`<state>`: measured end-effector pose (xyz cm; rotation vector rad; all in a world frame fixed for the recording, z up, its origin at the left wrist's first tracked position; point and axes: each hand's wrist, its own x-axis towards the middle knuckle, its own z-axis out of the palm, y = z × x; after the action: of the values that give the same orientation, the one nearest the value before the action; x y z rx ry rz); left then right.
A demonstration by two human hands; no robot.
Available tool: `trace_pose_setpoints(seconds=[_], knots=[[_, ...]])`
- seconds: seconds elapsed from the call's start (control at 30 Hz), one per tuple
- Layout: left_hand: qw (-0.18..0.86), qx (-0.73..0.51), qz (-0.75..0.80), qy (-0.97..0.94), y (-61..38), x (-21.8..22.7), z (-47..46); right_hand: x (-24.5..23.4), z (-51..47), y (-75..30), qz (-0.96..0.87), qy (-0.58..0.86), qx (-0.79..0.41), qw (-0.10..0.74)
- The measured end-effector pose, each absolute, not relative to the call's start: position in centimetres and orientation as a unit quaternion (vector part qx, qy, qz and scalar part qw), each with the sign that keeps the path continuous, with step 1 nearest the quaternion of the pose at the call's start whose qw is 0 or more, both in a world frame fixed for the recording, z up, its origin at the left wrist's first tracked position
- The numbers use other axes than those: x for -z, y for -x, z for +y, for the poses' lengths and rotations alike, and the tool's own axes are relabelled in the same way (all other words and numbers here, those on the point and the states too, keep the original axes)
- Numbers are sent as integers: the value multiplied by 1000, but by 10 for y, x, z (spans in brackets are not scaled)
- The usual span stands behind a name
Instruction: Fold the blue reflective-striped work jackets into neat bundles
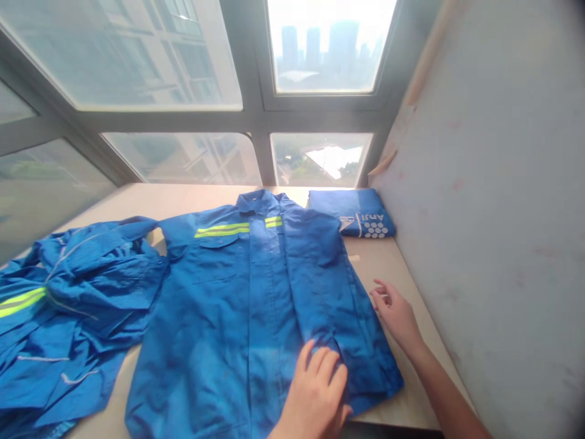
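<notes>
A blue work jacket with yellow-green reflective strips across its chest lies front up, collar at the far end. One sleeve is laid down over the right side of its front. My left hand rests on the lower right front near the end of that sleeve, fingers slightly bent and a little apart. Cloth puckers just beyond the fingertips; the palm side is hidden. Just off the jacket's right edge is my right hand, its fingers loosely curled and apart, with nothing in it.
A crumpled blue garment with a reflective strip lies left, against the jacket. At the back right sits a folded blue garment with white print. A white wall bounds the pale surface on the right; windows stand behind.
</notes>
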<state>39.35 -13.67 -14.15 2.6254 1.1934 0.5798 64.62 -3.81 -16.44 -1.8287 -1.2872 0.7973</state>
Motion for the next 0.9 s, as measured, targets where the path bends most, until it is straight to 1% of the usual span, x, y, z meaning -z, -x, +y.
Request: trace_pose_setpoints(seconds=[0.1,0.23,0.3,0.4,0.57,0.63,0.7,0.8,0.83,0.9], knots=[[24,-212,383,-899,-391,156,-144,173,-95,-647,-522,728,-273,350],[-21,-235,370,-899,-394,167,-140,177,-133,-647,-563,729,-230,313],[-23,-252,366,-896,-397,169,-137,178,-139,-646,-582,723,-214,302],[19,-271,371,-888,-400,162,-130,177,-138,-645,-604,706,-215,302],[96,-320,396,-855,-407,122,-125,167,-133,-648,-592,695,-255,317],[110,-349,397,-842,-411,110,-130,161,-134,-648,-551,712,-268,342],[124,-353,398,-838,-414,110,-136,158,-136,-646,-490,724,-321,365],[150,-284,402,-858,-415,123,-146,161,-139,-638,-405,702,-450,376],[158,-250,400,-867,-413,129,-149,163,-139,-636,-389,692,-475,379],[173,-194,388,-884,-409,135,-154,166,-140,-633,-392,683,-477,390]])
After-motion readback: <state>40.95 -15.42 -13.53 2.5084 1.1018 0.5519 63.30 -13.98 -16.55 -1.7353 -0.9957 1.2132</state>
